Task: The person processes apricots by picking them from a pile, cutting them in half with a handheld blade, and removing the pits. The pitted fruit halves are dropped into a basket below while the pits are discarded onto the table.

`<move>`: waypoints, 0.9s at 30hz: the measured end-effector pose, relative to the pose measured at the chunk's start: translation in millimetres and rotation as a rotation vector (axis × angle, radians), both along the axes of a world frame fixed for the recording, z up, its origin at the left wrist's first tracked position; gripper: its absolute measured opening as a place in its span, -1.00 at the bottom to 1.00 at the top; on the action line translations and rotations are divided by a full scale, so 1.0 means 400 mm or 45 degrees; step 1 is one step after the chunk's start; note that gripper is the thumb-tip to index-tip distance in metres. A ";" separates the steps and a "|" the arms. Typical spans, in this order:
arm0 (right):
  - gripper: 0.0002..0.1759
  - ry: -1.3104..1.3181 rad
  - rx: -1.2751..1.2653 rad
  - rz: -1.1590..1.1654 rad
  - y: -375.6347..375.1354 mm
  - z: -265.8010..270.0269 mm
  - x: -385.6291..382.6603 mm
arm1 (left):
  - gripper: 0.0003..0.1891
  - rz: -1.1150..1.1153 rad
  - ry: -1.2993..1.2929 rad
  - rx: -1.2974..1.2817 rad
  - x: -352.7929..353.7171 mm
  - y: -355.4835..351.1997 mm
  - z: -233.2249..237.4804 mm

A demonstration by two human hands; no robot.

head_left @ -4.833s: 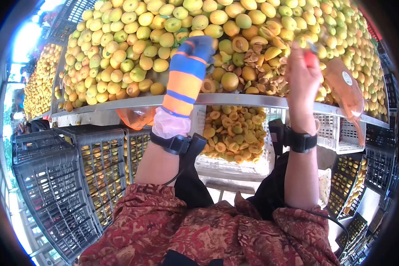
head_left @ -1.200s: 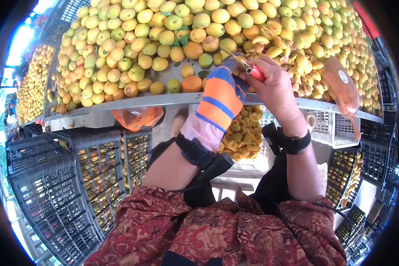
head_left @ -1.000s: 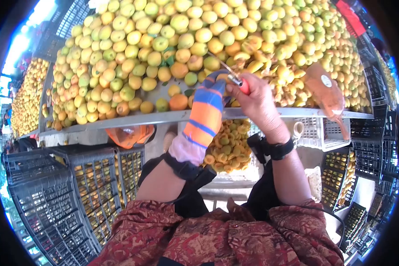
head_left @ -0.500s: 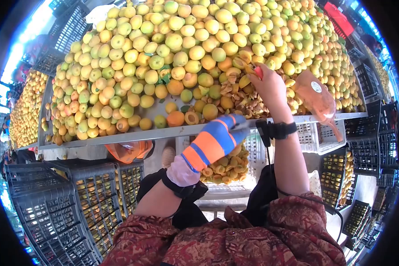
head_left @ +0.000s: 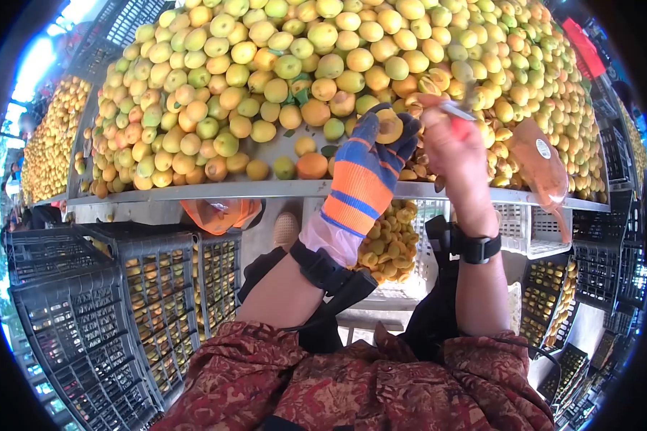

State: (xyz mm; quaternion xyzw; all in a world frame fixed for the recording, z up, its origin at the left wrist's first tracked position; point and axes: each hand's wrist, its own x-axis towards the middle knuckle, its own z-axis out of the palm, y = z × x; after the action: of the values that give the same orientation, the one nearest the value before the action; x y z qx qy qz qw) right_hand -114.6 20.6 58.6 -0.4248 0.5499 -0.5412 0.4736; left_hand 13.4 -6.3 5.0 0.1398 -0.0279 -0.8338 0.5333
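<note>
So the cut fruit (head_left: 389,126) is up in your left hand (head_left: 372,161), just past the near edge of the metal table (head_left: 280,189), with its orange inside showing. That's one piece of fruit in hand, gripped between the thumb and fingers of your striped glove, and your left forearm angles forward and over to the right. Your right hand (head_left: 460,151) is bare and closed around one knife (head_left: 457,110) with a red handle, right beside the fruit; the forearm points nearly straight ahead and the hand tips a little left. It's blurry there, so I can't tell if the blade touches anything. You've got two black wrist straps on, one per arm. Around your hands is the big heap of whole fruit (head_left: 216,93), way too many to count, plus opened pieces over by your right hand. One translucent brown container (head_left: 539,161) with one round white sticker lies at the right, its narrow end over the table edge. Below the edge I count one orange bag (head_left: 221,214) to the left, one crate of fruit halves (head_left: 389,244) between your arms, and one white crate (head_left: 528,228) to the right.
</note>
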 end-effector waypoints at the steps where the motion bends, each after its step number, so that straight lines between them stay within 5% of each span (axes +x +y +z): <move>1: -0.71 -0.222 -0.023 -0.126 0.001 0.017 0.001 | -0.72 -0.012 -0.070 -0.043 -0.001 0.006 0.013; 4: -0.61 -0.707 -0.155 -0.414 -0.004 0.026 -0.014 | -0.78 -0.014 -0.269 -0.109 -0.014 0.017 0.024; 7: -0.54 -0.824 -0.313 -0.344 0.010 0.034 -0.031 | -0.65 -0.161 -0.819 -0.288 -0.013 0.036 0.043; 16: -0.42 -0.819 -0.610 -0.287 0.031 0.042 -0.007 | -0.55 -0.218 -1.024 -0.178 -0.068 0.066 0.018; 18: -0.40 -0.761 -0.640 -0.337 0.027 0.036 0.005 | -0.42 -0.115 -1.068 -0.369 -0.084 0.068 0.005; 22: -0.42 -0.488 -0.667 -0.244 0.027 0.013 0.015 | -0.46 -0.060 -1.168 -0.266 -0.092 0.075 0.004; 27: -0.44 -0.785 -0.463 -0.234 0.006 0.007 0.012 | -0.59 0.089 -1.153 -0.346 -0.089 0.076 -0.002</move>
State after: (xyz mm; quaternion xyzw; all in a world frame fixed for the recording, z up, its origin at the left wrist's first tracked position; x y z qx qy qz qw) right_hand -109.8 22.9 61.5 -0.2678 0.3122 -0.7729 0.4832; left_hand -22.4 24.2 4.0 0.4192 -0.3617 -0.6592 0.5088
